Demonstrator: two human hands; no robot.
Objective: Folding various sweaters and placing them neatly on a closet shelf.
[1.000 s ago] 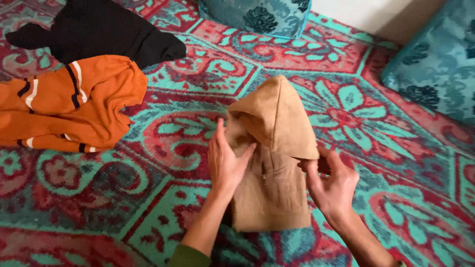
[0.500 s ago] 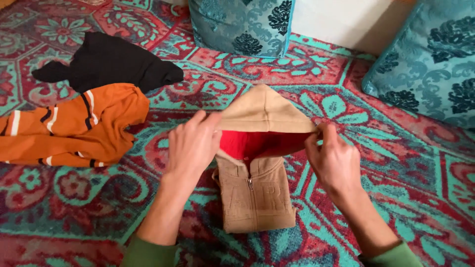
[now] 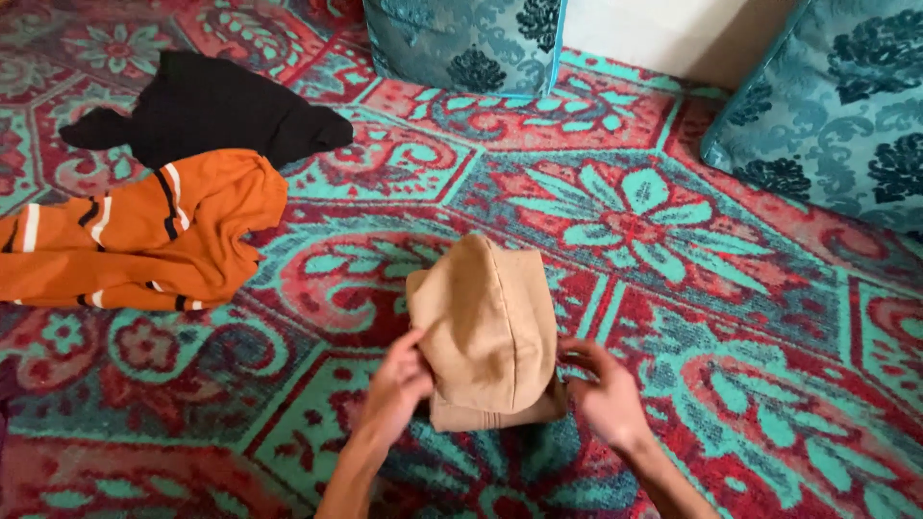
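Note:
A small tan hooded jacket lies folded into a compact bundle on the patterned carpet, its hood pulled down over the body. My left hand grips the bundle's lower left edge, fingers tucked under the hood. My right hand holds the lower right edge, thumb and fingers curled on the fabric. Only a strip of the jacket's hem shows below the hood.
An orange striped garment and a black garment lie crumpled at the left on the red and teal carpet. Teal patterned cushions stand at the back and at the right, against a pale wall.
The hood was held open, showing its red lining; now it is pulled down over the folded jacket body. Both hands moved down to the bundle's lower edges.

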